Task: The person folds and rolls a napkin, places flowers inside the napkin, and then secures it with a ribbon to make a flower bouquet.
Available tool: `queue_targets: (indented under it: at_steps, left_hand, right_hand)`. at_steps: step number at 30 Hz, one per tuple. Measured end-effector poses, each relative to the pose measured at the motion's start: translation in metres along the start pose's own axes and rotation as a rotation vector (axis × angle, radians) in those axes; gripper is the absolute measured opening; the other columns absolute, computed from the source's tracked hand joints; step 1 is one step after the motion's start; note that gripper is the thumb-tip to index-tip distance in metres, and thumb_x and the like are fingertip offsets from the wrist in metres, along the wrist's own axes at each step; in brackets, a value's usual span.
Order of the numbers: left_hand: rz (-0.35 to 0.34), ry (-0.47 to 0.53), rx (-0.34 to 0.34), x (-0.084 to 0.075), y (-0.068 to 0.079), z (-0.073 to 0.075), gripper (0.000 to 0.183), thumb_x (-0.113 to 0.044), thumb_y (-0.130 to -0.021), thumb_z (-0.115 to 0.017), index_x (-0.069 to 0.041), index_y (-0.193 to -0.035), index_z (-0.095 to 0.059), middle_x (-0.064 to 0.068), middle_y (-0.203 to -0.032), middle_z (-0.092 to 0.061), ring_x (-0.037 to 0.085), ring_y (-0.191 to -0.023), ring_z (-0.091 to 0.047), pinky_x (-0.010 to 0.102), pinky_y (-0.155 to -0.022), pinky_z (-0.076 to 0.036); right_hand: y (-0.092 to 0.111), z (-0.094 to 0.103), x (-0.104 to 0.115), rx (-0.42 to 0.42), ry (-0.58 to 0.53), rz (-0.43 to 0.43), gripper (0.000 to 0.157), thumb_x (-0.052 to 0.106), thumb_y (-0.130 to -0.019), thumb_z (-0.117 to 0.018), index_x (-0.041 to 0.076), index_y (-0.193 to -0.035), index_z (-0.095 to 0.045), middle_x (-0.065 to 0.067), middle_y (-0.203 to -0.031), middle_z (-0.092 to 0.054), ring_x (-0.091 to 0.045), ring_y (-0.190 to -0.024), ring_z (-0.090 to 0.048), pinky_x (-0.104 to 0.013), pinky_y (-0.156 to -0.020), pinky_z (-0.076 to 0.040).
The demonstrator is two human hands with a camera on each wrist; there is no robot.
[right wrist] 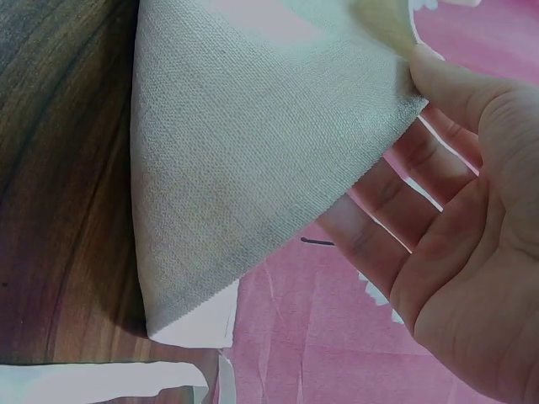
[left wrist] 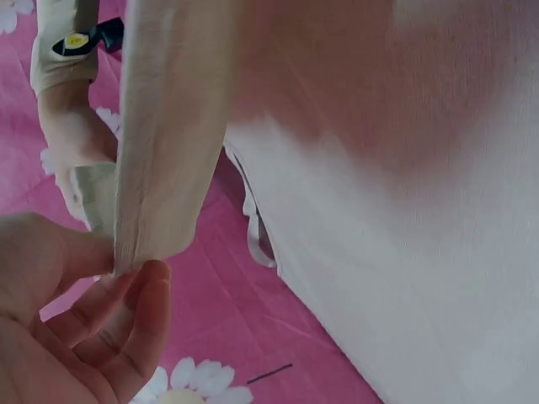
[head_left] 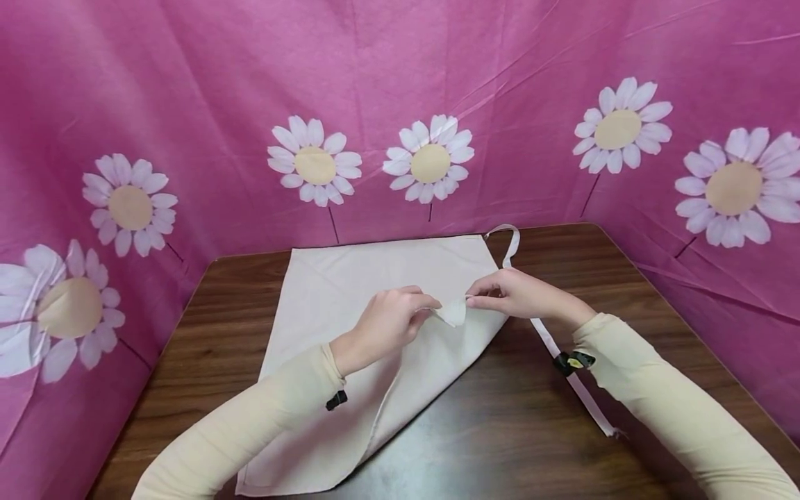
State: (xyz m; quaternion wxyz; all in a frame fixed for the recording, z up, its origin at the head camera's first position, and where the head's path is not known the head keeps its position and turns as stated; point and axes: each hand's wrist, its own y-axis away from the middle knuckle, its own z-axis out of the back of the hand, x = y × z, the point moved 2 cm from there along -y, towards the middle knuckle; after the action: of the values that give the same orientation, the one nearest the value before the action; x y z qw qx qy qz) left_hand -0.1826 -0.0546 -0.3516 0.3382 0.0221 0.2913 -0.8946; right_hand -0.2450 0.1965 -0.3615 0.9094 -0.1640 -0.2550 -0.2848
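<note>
A cream cloth apron (head_left: 356, 274) lies spread on the table, its near right part lifted and folded back over the rest. My left hand (head_left: 390, 319) pinches the hemmed edge between thumb and fingers, above the middle of the cloth. A short way to the right, my right hand (head_left: 521, 295) pinches the same raised edge; a small peak of fabric stands between the two hands. In the right wrist view, thumb and fingers hold the hem of the flap (right wrist: 261, 143). A narrow white tie (head_left: 590, 403) runs from the far right corner, passing under my right wrist.
The brown wooden table (head_left: 219, 333) carries the apron. Pink curtains (head_left: 375, 62) with white daisies close off the back and both sides. The tie's frayed end lies on the table at the right, below my right forearm. Each wrist wears a black strap buckle (head_left: 336, 400).
</note>
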Motion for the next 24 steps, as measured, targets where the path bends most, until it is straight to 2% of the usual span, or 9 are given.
queue_targets:
  at_steps: [6,8,13,17,20,24]
  left_hand:
    - [0.061,0.007,-0.004,0.008,-0.006,0.005,0.03,-0.014,-0.093,-0.075,-0.01,-0.122,-0.069,-0.004,-0.082,-0.071,0.007,-0.065,-0.061,0.032,-0.06,-0.051]
    - [0.075,0.009,0.004,0.009,-0.009,0.007,0.025,-0.017,-0.094,-0.074,-0.01,-0.118,-0.072,-0.005,-0.079,-0.07,0.006,-0.064,-0.06,0.031,-0.059,-0.05]
    - [0.148,0.062,0.053,0.011,-0.014,0.015,0.008,-0.024,-0.095,-0.073,-0.017,-0.095,-0.077,-0.011,-0.074,-0.068,0.002,-0.059,-0.055,0.027,-0.058,-0.045]
    - [0.18,0.122,0.075,0.009,-0.016,0.026,0.019,-0.032,-0.094,-0.074,-0.02,-0.079,-0.072,-0.015,-0.069,-0.063,-0.001,-0.056,-0.052,0.025,-0.056,-0.043]
    - [0.175,0.164,0.087,0.008,-0.019,0.034,0.021,-0.034,-0.093,-0.075,-0.02,-0.077,-0.072,-0.015,-0.068,-0.063,-0.001,-0.057,-0.055,0.023,-0.057,-0.045]
    - [0.194,0.242,0.099,0.011,-0.021,0.045,0.012,-0.026,-0.094,-0.075,-0.016,-0.088,-0.076,-0.013,-0.071,-0.066,0.001,-0.059,-0.059,0.023,-0.06,-0.049]
  right_hand:
    - [-0.004,0.004,0.001,-0.008,0.006,0.002,0.011,0.023,-0.1,-0.067,0.018,-0.101,-0.076,0.004,-0.084,-0.07,-0.004,-0.065,-0.049,-0.024,-0.058,-0.043]
    - [-0.006,0.006,0.002,-0.011,0.011,-0.002,0.011,0.024,-0.1,-0.067,0.019,-0.101,-0.077,0.005,-0.085,-0.07,-0.004,-0.065,-0.049,-0.025,-0.059,-0.043]
    - [-0.012,0.01,0.008,-0.019,0.018,-0.001,0.011,0.024,-0.1,-0.068,0.018,-0.101,-0.077,0.006,-0.087,-0.071,-0.004,-0.069,-0.053,-0.025,-0.064,-0.046]
    - [-0.015,0.014,0.015,-0.033,0.02,0.021,0.008,0.021,-0.099,-0.069,0.018,-0.098,-0.076,0.009,-0.083,-0.068,-0.005,-0.068,-0.052,-0.025,-0.063,-0.045]
    - [-0.017,0.018,0.019,-0.038,0.03,0.041,0.007,0.02,-0.098,-0.069,0.018,-0.097,-0.076,0.012,-0.079,-0.064,-0.005,-0.066,-0.05,-0.025,-0.06,-0.044]
    - [-0.022,0.022,0.022,-0.027,0.034,0.038,0.008,0.022,-0.099,-0.068,0.019,-0.098,-0.076,0.013,-0.08,-0.064,-0.005,-0.068,-0.051,-0.025,-0.062,-0.045]
